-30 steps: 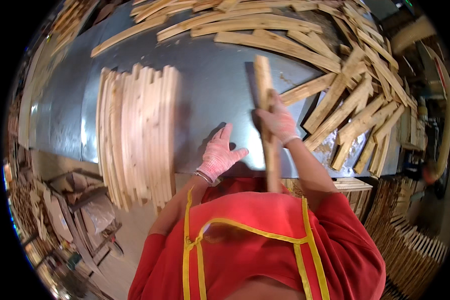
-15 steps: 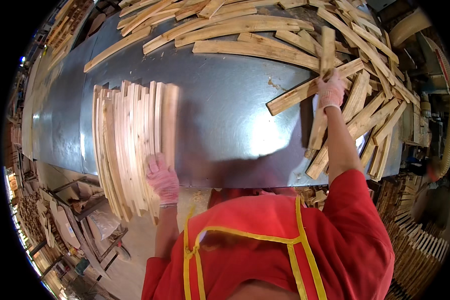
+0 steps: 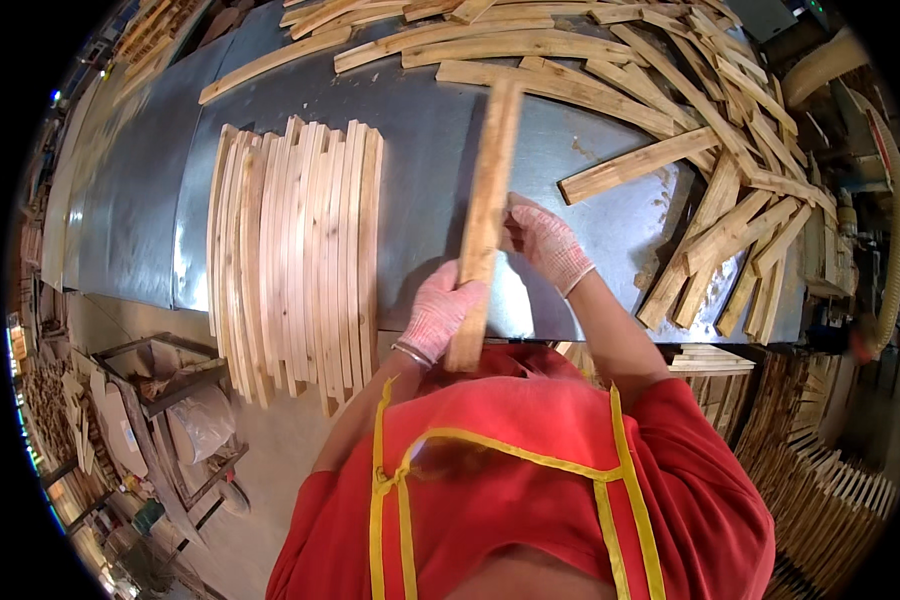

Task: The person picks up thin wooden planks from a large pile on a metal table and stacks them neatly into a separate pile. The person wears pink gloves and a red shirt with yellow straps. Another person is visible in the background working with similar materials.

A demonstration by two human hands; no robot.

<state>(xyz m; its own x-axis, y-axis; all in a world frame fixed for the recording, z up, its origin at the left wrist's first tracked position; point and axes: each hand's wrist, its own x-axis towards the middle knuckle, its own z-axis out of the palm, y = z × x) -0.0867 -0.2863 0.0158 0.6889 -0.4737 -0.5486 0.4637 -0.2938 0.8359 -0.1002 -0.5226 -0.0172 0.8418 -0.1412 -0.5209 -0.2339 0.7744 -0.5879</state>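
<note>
A wooden slat (image 3: pixel 491 190) stands out in front of me, held lengthwise over the metal table (image 3: pixel 420 180). My left hand (image 3: pixel 440 312), in a pinkish knit glove, grips its near part with the thumb across the face. At its right edge, my gloved right hand (image 3: pixel 550 245) has its fingers curled against the wood, their tips partly hidden. To the left lies a row of slats (image 3: pixel 295 260) packed side by side, their near ends sticking out past the table edge. Neither hand touches that row.
Loose slats (image 3: pixel 710 215) lie crisscrossed in a heap at the right, and more curved slats (image 3: pixel 515 45) spread along the far side. A wheeled cart (image 3: pixel 170 400) stands on the floor at the left. Stacked wood (image 3: pixel 820 470) is at the lower right, near a ribbed hose (image 3: pixel 895 250).
My right hand has brought a slat from the right heap to the middle. My left hand has left the row and moved right to grip the slat. The view has shifted slightly.
</note>
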